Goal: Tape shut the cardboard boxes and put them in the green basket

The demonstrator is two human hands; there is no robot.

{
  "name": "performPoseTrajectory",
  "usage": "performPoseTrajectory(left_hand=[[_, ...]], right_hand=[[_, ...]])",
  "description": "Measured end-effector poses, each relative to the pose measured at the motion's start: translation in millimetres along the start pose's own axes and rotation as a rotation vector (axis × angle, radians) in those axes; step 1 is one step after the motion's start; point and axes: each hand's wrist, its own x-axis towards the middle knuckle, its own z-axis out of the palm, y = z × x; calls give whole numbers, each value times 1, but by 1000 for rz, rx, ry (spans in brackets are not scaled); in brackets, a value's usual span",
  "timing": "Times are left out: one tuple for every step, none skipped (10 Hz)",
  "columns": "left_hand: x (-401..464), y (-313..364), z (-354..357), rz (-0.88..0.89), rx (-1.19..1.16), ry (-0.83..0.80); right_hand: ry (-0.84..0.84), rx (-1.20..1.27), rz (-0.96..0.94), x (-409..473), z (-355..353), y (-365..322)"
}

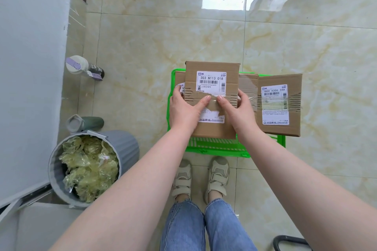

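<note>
glossy marble-look floor tiles [142, 47] lay under everything. nearest, the left hand [184, 106] and right hand [236, 108] gripped a taped cardboard box [212, 96] by its sides, thumbs pressing the tape, just above the green basket [216, 146] — judged the placing step; next it wanted lowering in beside another box [279, 106]. labels read "303 N113 018" and — farther right — "780c h306 34a".
</note>
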Motion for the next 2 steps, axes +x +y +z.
performPoseTrajectory(left_hand=[[-2,-1,-4,-2,6,0],[-11,1,-10,-12,21,35]], right_hand=[[7,-8,12,-1,-2,0],[74,4,37,-7,-7,-3]])
